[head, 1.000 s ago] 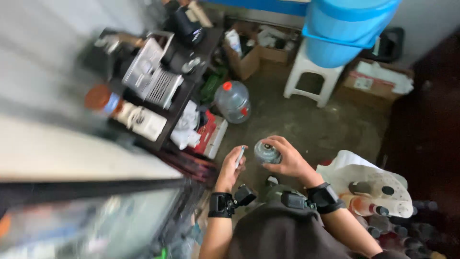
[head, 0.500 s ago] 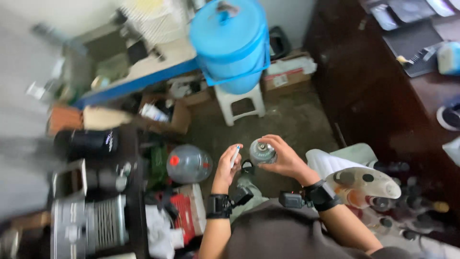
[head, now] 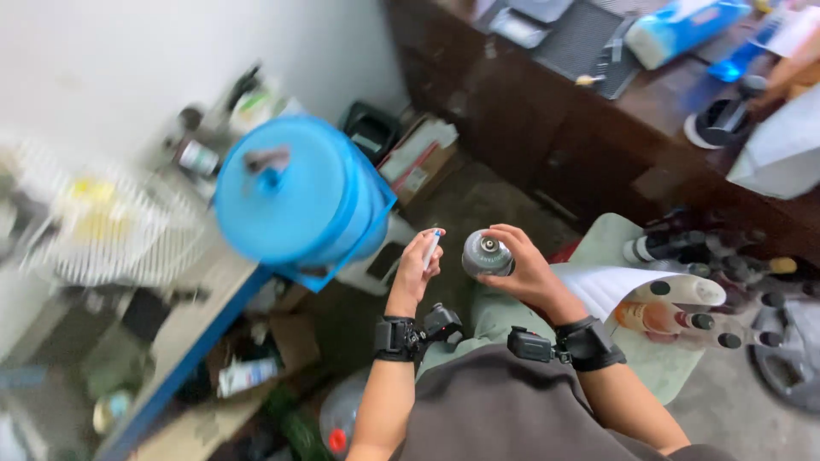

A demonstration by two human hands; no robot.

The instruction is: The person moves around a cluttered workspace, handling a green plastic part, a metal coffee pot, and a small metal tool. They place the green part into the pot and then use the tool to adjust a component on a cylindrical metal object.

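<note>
**Head view: spray can in the right hand, small white piece in the left**

Head view, middle of the frame — the right hand [head: 528, 271] is wrapped around a grey spray can [head: 487, 253], held so its top valve faces the camera. Just beside it, the left hand [head: 416, 271] pinches a small white part [head: 432, 249] with a blue tip between thumb and fingers; it looks like a nozzle or thin tube, though it is too small to say which. Can and part are near each other but not touching. Both wrists carry black strap-on devices [head: 401, 335].

Judged from this pose, the two items are being brought together. To do that well, the can should stay steady and upright in the right-hand grip, valve clear of the fingers, while the left hand lines the white part straight over the valve stem — a tilted approach could bend or miss it.

Against the earlier frames, the hands keep the same hold and the same spacing. What differs is the view: the blue water container [head: 295, 192] now sits at left centre instead of the top, and a dark wooden counter [head: 547, 111] fills the upper right.
</note>
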